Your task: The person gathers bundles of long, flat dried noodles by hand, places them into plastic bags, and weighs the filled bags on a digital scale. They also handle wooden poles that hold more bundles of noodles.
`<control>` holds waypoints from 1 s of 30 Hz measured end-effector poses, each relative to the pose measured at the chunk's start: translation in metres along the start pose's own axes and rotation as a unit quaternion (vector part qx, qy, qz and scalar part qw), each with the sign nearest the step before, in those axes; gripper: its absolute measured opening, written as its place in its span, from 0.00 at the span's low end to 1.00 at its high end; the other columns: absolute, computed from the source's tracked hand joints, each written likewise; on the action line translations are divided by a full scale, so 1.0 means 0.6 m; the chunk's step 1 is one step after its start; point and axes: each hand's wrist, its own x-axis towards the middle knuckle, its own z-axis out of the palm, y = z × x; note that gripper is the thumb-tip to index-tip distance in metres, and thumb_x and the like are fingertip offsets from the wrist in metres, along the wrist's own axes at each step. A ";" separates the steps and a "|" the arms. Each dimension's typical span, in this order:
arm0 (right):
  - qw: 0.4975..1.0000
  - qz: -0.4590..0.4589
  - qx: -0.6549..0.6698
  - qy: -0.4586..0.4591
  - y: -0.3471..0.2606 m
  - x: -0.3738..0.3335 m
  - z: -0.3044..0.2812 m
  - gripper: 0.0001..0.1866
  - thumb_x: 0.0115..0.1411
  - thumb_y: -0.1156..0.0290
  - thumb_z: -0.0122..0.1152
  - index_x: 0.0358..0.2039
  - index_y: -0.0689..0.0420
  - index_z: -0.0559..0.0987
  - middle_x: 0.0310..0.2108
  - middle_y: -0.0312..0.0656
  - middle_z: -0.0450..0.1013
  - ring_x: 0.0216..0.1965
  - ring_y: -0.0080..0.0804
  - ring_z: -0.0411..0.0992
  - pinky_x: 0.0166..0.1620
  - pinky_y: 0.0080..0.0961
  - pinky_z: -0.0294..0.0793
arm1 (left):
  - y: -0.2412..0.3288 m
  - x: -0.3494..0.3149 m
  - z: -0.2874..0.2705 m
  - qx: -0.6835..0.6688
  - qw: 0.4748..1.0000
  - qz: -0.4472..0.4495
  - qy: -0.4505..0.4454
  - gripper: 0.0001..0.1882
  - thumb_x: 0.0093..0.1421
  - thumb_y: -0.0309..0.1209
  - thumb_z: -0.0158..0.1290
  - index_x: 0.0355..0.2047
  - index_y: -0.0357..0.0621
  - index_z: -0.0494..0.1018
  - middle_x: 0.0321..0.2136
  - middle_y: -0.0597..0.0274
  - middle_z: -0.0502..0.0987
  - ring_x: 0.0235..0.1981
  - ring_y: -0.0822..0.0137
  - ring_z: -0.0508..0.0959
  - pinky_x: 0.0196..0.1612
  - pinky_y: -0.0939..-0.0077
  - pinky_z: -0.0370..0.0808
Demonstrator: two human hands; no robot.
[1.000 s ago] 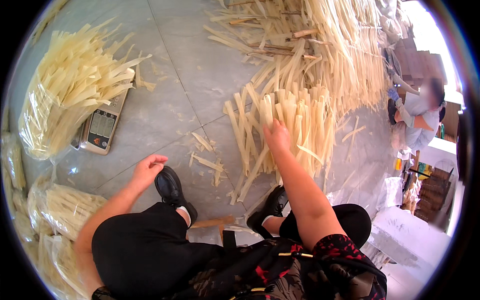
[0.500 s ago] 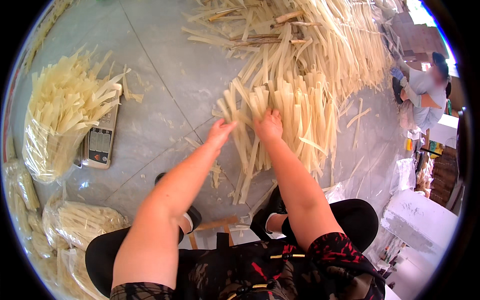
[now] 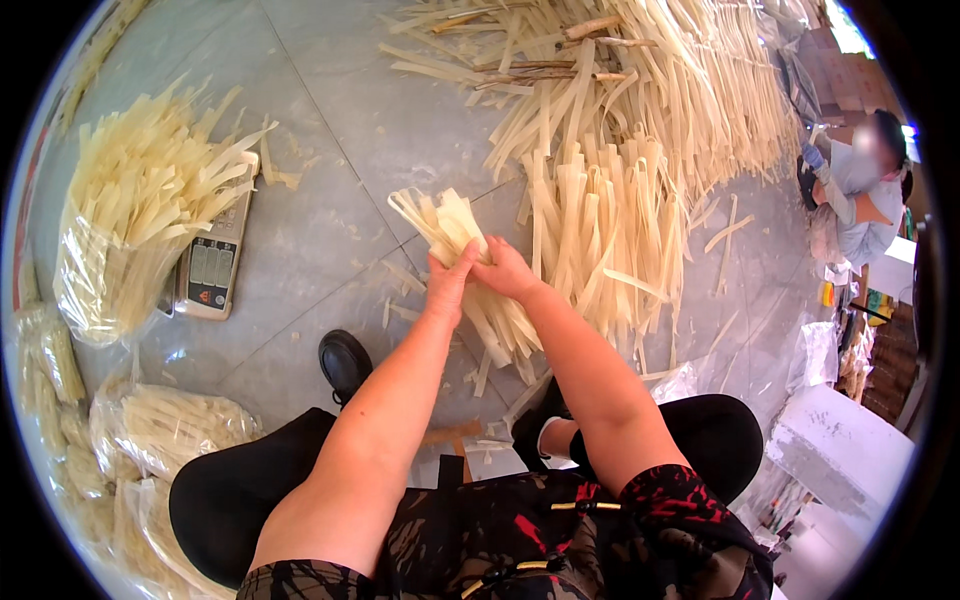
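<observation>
A bundle of pale yellow dried strips (image 3: pixel 442 222) is gathered between my two hands, just above the grey tiled floor. My left hand (image 3: pixel 452 278) wraps round it from the left, the fingers partly hidden by the strips. On the other side my right hand (image 3: pixel 505 268) closes round the same bundle, close against the left hand. The lower ends of the bundle fan out below my wrists. Right of my hands lies a pile of the same dried strips (image 3: pixel 605 230), folded over at the top and spread on the floor.
A larger heap of strips (image 3: pixel 700 100) with sticks (image 3: pixel 590 30) lies beyond. At left, a clear bag of strips (image 3: pixel 130 240) stands against a scale (image 3: pixel 215 265). Filled bags (image 3: pixel 175 430) lie at the lower left. A person (image 3: pixel 860 190) sits at the far right.
Both hands have drawn together and moved left from the pile, lifting a bundle of strips out of it. My left foot has come forward into fuller view.
</observation>
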 end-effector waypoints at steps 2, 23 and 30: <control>0.997 -0.059 0.012 0.047 -0.003 -0.009 0.001 0.37 0.55 0.53 0.58 0.59 0.64 0.63 0.56 0.56 0.63 0.58 0.53 0.62 0.59 0.38 0.63 | 0.014 -0.012 0.003 -0.015 0.999 0.010 -0.032 0.40 0.51 0.47 0.64 0.58 0.44 0.59 0.51 0.59 0.69 0.53 0.64 0.69 0.55 0.65 0.67; 0.963 -0.252 -0.003 0.093 -0.415 -0.305 -0.124 0.46 0.57 0.45 0.52 0.66 0.62 0.50 0.58 0.61 0.61 0.60 0.53 0.62 0.60 0.38 0.61 | 0.413 -0.339 0.026 0.030 0.959 0.176 -0.222 0.24 0.51 0.35 0.63 0.47 0.39 0.71 0.38 0.58 0.76 0.40 0.65 0.77 0.44 0.67 0.75; 0.959 -0.271 0.011 0.085 -0.406 -0.399 -0.072 0.46 0.59 0.42 0.54 0.67 0.57 0.49 0.59 0.55 0.63 0.62 0.47 0.60 0.63 0.36 0.58 | 0.420 -0.383 -0.029 -0.127 0.960 0.127 -0.215 0.17 0.51 0.35 0.62 0.39 0.41 0.73 0.31 0.60 0.77 0.34 0.66 0.78 0.38 0.70 0.76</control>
